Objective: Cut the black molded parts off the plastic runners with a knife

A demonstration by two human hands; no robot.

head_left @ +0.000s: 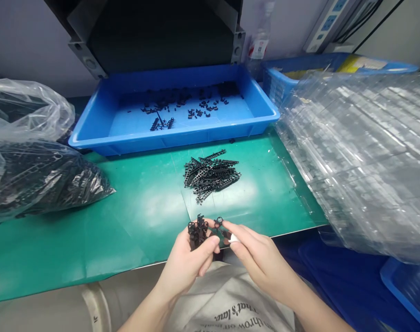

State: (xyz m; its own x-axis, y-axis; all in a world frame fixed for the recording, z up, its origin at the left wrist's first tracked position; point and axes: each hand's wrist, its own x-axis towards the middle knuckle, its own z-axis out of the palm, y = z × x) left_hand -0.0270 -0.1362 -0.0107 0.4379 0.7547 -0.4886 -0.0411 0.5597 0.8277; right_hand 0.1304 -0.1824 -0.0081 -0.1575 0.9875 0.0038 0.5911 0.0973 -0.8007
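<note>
My left hand [187, 263] is closed around a small bundle of black plastic parts [197, 230] at the near edge of the green mat [134, 216]. My right hand [255, 258] pinches a small black piece [219, 223] right beside that bundle, its fingertips touching the left hand's. A pile of black plastic strips [212, 175] lies on the mat just beyond both hands. Behind it stands a blue tray [102, 120] with several small black pieces [182, 103] scattered inside.
A clear plastic bag of black parts [40, 177] lies at the left on the mat. A stack of clear plastic blister trays [365, 157] fills the right side. A blue basket [282, 76] stands at the back right, and blue bins [407, 286] sit below the table's right edge.
</note>
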